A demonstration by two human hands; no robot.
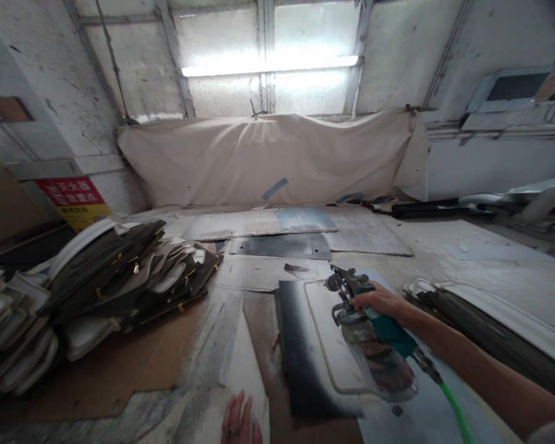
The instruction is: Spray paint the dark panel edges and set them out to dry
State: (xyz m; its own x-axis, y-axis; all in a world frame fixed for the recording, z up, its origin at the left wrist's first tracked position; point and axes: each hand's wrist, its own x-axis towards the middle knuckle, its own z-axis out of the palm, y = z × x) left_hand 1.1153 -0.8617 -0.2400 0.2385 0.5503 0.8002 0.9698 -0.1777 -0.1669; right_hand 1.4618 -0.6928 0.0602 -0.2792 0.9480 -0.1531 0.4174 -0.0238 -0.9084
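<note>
My right hand (382, 303) is closed around the teal grip of a spray gun (351, 283), with a cup hanging below it and a green air hose (456, 410) running off its handle. Under the gun lies a dark sheet (298, 345) dusted white, and on it a pale panel with rounded corners (326, 333), partly hidden by the gun and cup. At the bottom edge my left hand (240, 420) rests over the pale work surface, fingers stretched out and holding nothing. Its lower part is cut off by the frame.
Stacked dark and white pieces with gold-coloured hardware (134, 277) fill the left side. Another stack of pieces (494, 327) lies beyond my right forearm. Flat boards (259, 225) cover the back of the table, before a hanging beige cloth (277, 154).
</note>
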